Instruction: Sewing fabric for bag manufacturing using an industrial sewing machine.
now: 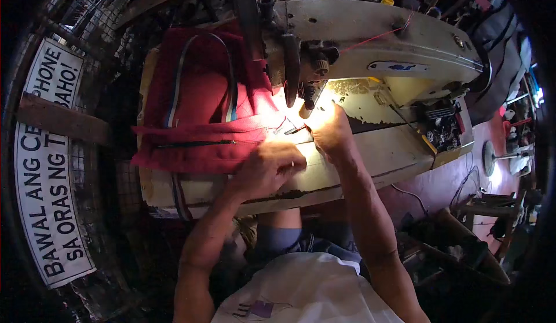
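Red cloth (202,94) lies on the left of the sewing machine bed, with a dark zipper (194,144) along its near strip and a striped strap (178,83) looped on top. My left hand (266,169) rests at the right end of that strip with its fingers curled; what they grip, if anything, is hidden. Beside the needle area, my right hand (332,129) is closed in the bright lamp light, and its fingertips are washed out by glare. Between the two hands lies a small dark strip (296,130). The sewing machine (359,39) stands just beyond, red thread running along it.
An open tray of small metal parts (443,127) sits at the right end of the table, near a yellow-handled tool (425,140). A white lettered sign (49,207) hangs on wire mesh at left. A fan (490,158) stands on the floor at right.
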A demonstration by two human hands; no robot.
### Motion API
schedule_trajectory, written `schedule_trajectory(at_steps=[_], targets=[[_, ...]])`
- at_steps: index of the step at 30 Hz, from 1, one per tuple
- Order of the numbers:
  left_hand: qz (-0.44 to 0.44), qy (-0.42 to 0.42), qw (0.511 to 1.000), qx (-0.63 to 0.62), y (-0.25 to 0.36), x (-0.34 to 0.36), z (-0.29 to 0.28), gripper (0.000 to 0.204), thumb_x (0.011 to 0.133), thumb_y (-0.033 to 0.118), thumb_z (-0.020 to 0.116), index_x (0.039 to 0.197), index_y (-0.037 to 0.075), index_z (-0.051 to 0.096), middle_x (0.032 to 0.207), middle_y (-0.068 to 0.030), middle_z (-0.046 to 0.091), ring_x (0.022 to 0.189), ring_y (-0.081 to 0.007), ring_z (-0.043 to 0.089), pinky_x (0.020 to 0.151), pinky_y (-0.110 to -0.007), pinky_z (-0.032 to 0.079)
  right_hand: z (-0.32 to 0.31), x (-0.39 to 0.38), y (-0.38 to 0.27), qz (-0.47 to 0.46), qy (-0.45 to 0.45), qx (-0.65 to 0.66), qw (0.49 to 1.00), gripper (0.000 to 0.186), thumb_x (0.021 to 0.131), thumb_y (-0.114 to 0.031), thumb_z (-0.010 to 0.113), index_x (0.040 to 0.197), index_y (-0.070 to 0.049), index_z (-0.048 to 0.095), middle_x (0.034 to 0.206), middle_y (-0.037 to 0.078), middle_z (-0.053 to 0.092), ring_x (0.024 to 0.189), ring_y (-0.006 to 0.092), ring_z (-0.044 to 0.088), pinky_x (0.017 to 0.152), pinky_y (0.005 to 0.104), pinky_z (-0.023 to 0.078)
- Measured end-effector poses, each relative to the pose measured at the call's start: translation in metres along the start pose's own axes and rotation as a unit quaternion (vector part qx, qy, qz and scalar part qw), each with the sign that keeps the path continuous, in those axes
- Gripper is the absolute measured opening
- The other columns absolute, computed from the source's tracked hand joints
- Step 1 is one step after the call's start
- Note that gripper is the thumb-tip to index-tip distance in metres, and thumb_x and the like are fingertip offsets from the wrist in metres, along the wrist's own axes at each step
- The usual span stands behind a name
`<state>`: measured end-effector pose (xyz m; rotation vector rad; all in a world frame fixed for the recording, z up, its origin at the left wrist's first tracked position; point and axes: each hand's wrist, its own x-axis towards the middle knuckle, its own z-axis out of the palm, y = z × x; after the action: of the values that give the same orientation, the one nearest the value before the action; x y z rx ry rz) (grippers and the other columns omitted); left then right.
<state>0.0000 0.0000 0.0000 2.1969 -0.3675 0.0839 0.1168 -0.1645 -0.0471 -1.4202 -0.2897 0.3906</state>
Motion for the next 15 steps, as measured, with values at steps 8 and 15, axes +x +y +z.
schedule_trajectory(at_steps=[8, 15], targets=[[0.047, 0.088, 0.978, 0.181, 0.01, 0.018, -0.013, 0.027, 0.077, 0.012, 0.075, 0.103, 0.009, 0.069, 0.107, -0.009, 0.062, 0.102, -0.03, 0.058, 0.091, -0.042, 0.05, 0.002, -0.007, -0.009, 0.035, -0.021, 0.013, 0.999, 0.008, 0.09, -0.006, 0.065, 0.096, -0.006, 0.06, 0.08, 0.0, 0.063, 0.059, 0.0066, 0.055, 0.048, 0.0258, 0.043], [0.098, 0.159, 0.96, 0.208, -0.017, 0.033, 0.004, 0.03, 0.076, 0.009, 0.074, 0.105, 0.007, 0.069, 0.106, -0.0106, 0.064, 0.099, -0.0297, 0.061, 0.088, -0.04, 0.053, 0.006, -0.011, -0.025, 0.053, 0.003, 0.016, 0.998, 0.007, 0.09, 0.001, 0.053, 0.096, 0.001, 0.055, 0.085, 0.009, 0.061, 0.075, 0.0184, 0.059, 0.071, 0.032, 0.051]])
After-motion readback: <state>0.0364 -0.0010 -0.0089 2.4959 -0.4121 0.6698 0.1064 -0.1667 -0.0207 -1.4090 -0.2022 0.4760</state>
